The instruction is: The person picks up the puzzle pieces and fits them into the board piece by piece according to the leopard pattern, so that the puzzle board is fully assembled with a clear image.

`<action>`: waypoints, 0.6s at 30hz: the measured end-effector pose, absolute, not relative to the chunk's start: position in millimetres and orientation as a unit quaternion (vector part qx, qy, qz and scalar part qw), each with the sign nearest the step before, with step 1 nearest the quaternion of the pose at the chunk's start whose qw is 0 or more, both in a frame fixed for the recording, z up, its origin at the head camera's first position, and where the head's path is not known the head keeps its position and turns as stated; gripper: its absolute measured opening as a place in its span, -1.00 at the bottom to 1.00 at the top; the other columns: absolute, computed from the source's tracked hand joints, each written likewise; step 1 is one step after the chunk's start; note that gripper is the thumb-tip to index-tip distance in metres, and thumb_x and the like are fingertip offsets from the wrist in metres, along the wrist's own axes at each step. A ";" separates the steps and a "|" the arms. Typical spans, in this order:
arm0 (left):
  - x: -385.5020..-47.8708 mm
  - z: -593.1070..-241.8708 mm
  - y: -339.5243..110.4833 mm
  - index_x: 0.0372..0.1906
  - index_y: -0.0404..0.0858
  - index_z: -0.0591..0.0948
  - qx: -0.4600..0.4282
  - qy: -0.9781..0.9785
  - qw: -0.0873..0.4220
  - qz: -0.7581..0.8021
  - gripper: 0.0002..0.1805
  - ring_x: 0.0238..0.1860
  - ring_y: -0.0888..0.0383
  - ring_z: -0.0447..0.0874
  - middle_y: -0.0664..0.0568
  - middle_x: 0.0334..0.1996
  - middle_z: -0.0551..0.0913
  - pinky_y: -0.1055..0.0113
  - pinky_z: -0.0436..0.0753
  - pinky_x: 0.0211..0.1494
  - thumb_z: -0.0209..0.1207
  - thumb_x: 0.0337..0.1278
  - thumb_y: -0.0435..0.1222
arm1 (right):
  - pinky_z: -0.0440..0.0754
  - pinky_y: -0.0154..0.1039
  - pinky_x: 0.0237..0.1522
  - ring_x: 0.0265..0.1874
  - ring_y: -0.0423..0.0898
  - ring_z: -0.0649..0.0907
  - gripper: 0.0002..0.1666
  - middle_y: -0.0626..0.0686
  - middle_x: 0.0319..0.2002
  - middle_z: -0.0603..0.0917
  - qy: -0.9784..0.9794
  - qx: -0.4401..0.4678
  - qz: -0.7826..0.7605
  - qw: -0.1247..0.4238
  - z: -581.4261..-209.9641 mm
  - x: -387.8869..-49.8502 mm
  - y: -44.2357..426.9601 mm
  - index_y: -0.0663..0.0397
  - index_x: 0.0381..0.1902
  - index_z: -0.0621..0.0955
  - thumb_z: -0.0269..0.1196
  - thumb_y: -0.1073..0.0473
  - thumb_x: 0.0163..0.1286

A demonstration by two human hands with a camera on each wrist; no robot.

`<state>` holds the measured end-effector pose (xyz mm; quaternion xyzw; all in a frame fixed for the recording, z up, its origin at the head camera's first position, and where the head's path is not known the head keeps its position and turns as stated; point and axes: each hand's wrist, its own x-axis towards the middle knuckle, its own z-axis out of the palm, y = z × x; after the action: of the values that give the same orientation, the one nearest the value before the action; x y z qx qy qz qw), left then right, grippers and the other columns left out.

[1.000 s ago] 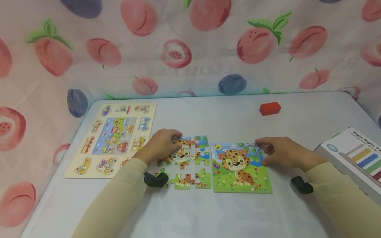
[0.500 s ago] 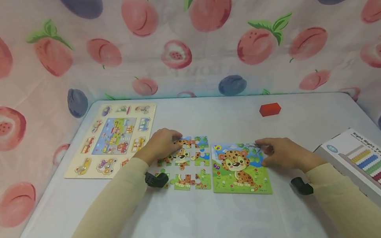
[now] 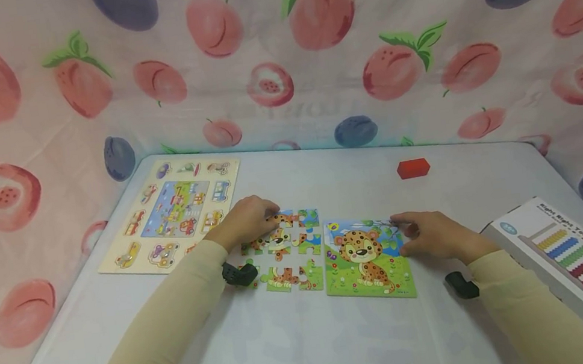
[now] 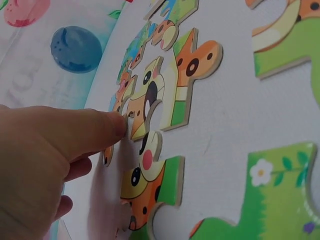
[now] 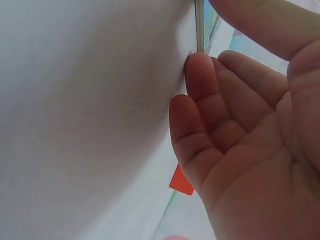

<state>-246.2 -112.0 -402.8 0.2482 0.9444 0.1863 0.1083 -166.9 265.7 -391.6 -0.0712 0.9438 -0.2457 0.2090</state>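
Note:
My left hand (image 3: 247, 221) is at the upper left of several spread leopard jigsaw pieces (image 3: 279, 241). In the left wrist view its thumb and fingertips pinch an orange puzzle piece (image 4: 107, 156), mostly hidden behind the thumb. Other pieces, such as one with a green patch and an eye (image 4: 145, 185), lie flat nearby. To the right lies a square leopard picture board (image 3: 369, 257). My right hand (image 3: 434, 234) holds that board by its upper right corner, index finger at the top edge and thumb at the right edge. The board's edge (image 5: 199, 25) meets a fingertip in the right wrist view.
A wooden vehicle puzzle board (image 3: 112, 261) lies at the back left, partly behind my left forearm. A red block (image 3: 413, 168) sits at the back right. A white box with pictured coloured bars (image 3: 568, 257) lies by my right forearm. A fruit-patterned curtain (image 3: 312, 82) bounds the table.

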 end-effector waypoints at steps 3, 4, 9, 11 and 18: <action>-247.2 -403.7 -112.5 0.19 -0.26 0.66 0.250 0.943 0.105 0.192 -0.58 0.22 -0.06 0.53 -0.06 0.09 0.68 0.06 0.45 0.29 0.25 0.32 -0.16 | 0.56 0.18 0.06 0.06 0.22 0.54 -0.12 0.28 0.08 0.59 0.944 -0.068 -0.243 0.212 -391.8 -167.7 265.7 0.13 0.44 0.40 0.47 0.08 0.21; -246.8 -403.5 -112.6 0.19 -0.26 0.65 0.248 0.943 0.105 0.194 -0.58 0.23 -0.06 0.52 -0.07 0.10 0.67 0.06 0.44 0.30 0.26 0.31 -0.16 | 0.56 0.18 0.06 0.07 0.23 0.54 -0.12 0.28 0.08 0.59 0.945 -0.067 -0.241 0.212 -392.2 -168.0 265.7 0.13 0.44 0.40 0.48 0.08 0.21; -245.6 -400.7 -114.7 0.18 -0.27 0.65 0.255 0.941 0.092 0.203 -0.56 0.25 -0.06 0.50 -0.08 0.11 0.66 0.06 0.43 0.31 0.27 0.27 -0.18 | 0.57 0.18 0.05 0.07 0.23 0.54 -0.11 0.28 0.08 0.59 0.946 -0.066 -0.237 0.210 -392.6 -168.4 266.0 0.12 0.44 0.41 0.48 0.07 0.20; -245.0 -399.2 -115.1 0.18 -0.27 0.65 0.260 0.939 0.088 0.206 -0.56 0.26 -0.06 0.49 -0.08 0.11 0.66 0.06 0.43 0.31 0.26 0.26 -0.18 | 0.56 0.18 0.06 0.07 0.23 0.54 -0.11 0.28 0.09 0.59 0.946 -0.067 -0.238 0.210 -392.3 -167.8 266.2 0.12 0.44 0.40 0.48 0.07 0.20; -240.5 -389.6 -106.5 0.18 -0.23 0.66 0.258 0.935 0.091 0.226 -0.58 0.28 -0.03 0.46 -0.07 0.13 0.64 0.07 0.45 0.29 0.28 0.26 -0.17 | 0.55 0.20 0.07 0.07 0.22 0.53 -0.12 0.28 0.09 0.59 0.945 -0.068 -0.241 0.209 -391.5 -166.0 265.5 0.11 0.45 0.40 0.47 0.07 0.21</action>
<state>-240.5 -106.5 -389.6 0.2583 0.9348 0.2261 0.0912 -166.0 265.5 -391.5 -0.0680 0.9453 -0.2414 0.2086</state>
